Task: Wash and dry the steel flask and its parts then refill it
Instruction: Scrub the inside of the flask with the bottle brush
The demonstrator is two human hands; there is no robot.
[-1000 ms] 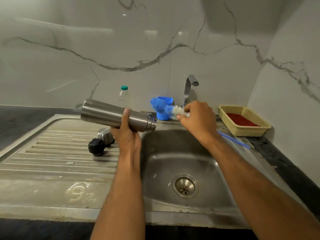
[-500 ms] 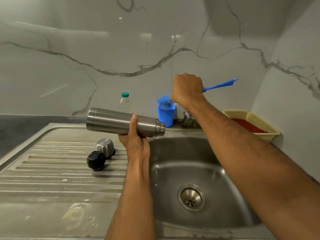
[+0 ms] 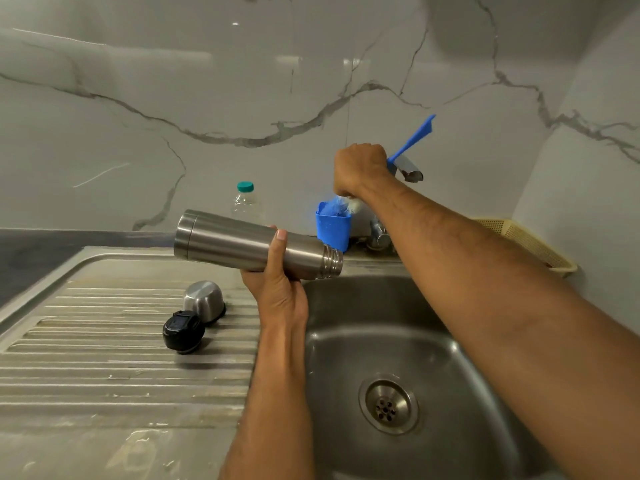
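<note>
Flask (image 3: 249,245) sideways over sink rim (image 3: 367,268), our left hand (image 3: 277,289) wrapped around it. Right hand (image 3: 358,169) fisted on bottle brush (image 3: 412,136), bristles seemingly in blue cup (image 3: 333,225). Risk: wet steel slips; yanked brush tips cup.

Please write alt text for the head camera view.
Over a steel sink, the left hand holds an open steel flask sideways while the right hand dips a blue bottle brush into a blue cup.

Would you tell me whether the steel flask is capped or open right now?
Open. The steel flask, held sideways in the left hand, shows bare neck threads; its black stopper and steel cup lie on the drainboard.
</note>
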